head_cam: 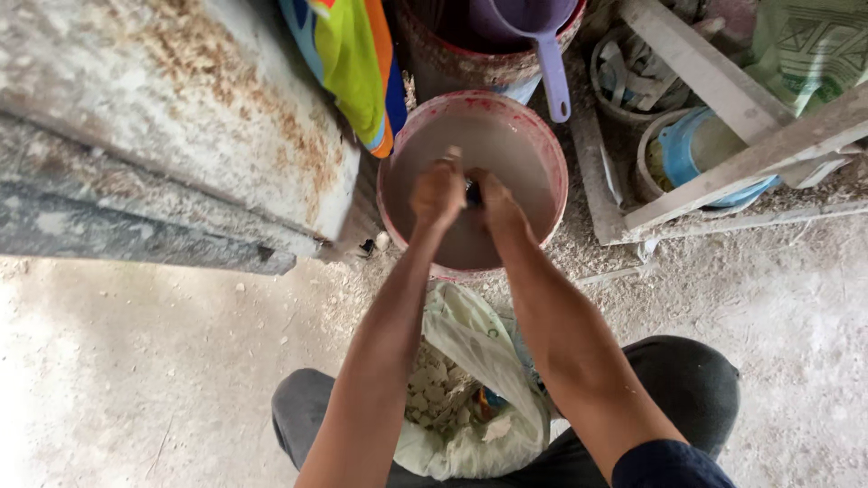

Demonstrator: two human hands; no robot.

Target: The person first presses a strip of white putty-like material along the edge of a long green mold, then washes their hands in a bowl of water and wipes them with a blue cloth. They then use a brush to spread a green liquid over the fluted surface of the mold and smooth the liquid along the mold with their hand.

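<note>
Both hands over the red-rimmed bucket [542, 145] of murky water: left hand [438, 192] and right hand [493, 203] closed together on something small, too blurred to identify. White bag [470, 343] just below bucket.

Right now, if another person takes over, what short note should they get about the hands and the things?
Left hand and right hand: together over the red bucket, closed around a small item, blurred.
Bucket: holds cloudy grey-brown liquid, stands on the dusty floor.
White bag of pale lumps: open, between the knees.
Purple scoop: in the bucket behind.
Done and left: cannot tell.
</note>
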